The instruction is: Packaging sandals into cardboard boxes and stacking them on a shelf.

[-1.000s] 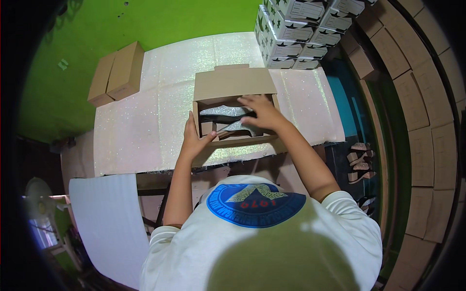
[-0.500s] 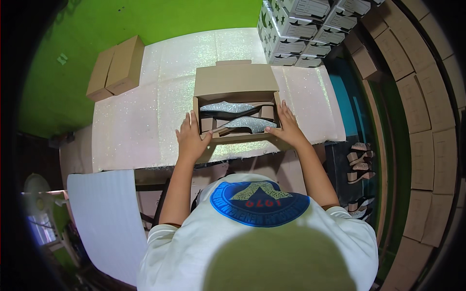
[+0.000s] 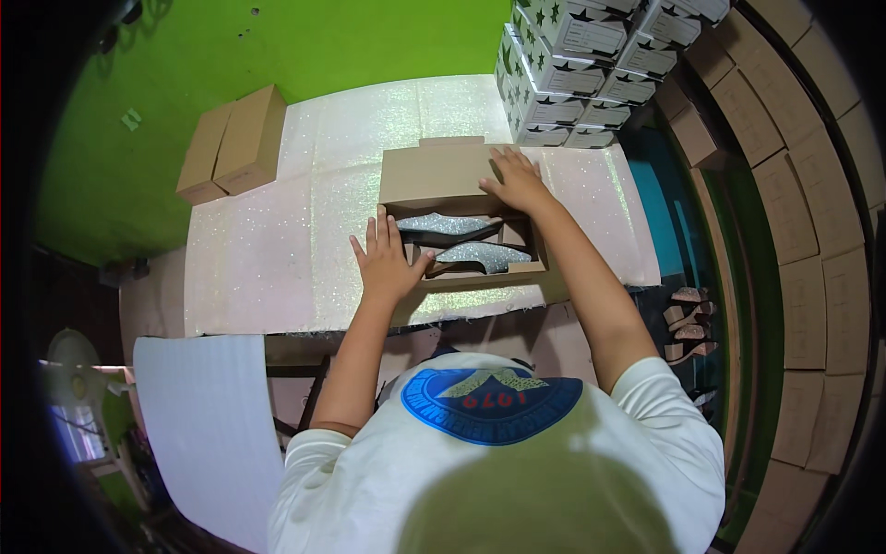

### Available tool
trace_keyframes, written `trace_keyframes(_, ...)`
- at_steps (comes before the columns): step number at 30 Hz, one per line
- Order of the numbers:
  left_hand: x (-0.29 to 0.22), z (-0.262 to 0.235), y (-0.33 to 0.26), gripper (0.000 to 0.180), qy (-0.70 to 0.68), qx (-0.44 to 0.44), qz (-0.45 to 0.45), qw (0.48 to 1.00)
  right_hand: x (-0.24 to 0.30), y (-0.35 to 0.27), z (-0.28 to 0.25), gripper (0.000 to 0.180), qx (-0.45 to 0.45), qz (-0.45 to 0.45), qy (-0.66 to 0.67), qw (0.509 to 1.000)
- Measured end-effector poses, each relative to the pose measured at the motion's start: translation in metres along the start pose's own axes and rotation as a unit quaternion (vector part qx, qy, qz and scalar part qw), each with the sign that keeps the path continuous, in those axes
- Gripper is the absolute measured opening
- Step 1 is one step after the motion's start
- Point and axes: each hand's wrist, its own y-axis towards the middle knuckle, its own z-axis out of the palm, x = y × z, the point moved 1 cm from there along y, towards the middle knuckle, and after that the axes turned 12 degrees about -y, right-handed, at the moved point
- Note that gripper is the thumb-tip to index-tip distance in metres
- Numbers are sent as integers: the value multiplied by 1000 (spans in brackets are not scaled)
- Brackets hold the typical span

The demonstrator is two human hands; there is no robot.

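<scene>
An opened brown cardboard shoe box (image 3: 480,281) lies on the table with its lid flap (image 3: 434,174) tilted back on the far side. Inside are two silver glitter shoes, one farther shoe (image 3: 443,222) and one nearer shoe (image 3: 484,256), lying on their sides. My left hand (image 3: 388,263) rests against the box's left side, fingers spread, thumb at the near left corner. On the right part of the lid flap lies my right hand (image 3: 519,180), its fingers stretched out and apart. Neither hand grips a shoe.
The table has a pale glittery cover (image 3: 277,268). Two closed brown boxes (image 3: 233,146) stand at its far left, and white star-patterned boxes (image 3: 563,83) are stacked at the far right. Brown boxes (image 3: 794,314) line the right side; heeled shoes (image 3: 688,323) sit right of the table.
My right hand has left the box's right side and moved away from me onto the lid flap. My left hand stays at the left side. The whole view has shifted slightly.
</scene>
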Motion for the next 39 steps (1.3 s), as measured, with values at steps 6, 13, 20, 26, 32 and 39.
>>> trace_keyframes(6, 0, -5, -2, 88, -23, 2, -15, 1000, 19, 81, 4, 73, 58, -23, -76, 995)
trace_keyframes(13, -2, -6, 2, 80, -57, -50, 18, 997, -4, 127, 6, 57, 153, -64, 58, 984)
trace_keyframes(20, 20, 5, -6, 64, -300, -91, 2, 950, 32, 43, -98, 29, -85, -50, 109, 989)
trace_keyframes(26, 40, 12, -26, 50, -560, -216, -34, 799, 44, -71, -94, 18, -150, -191, 84, 967)
trace_keyframes(32, 40, -10, -43, 52, -489, -234, -10, 840, 52, -138, -19, 21, -206, -172, 69, 961)
trace_keyframes(39, 1, -16, -37, 61, -162, -101, 80, 978, 60, -152, 15, 30, -183, -146, 21, 972)
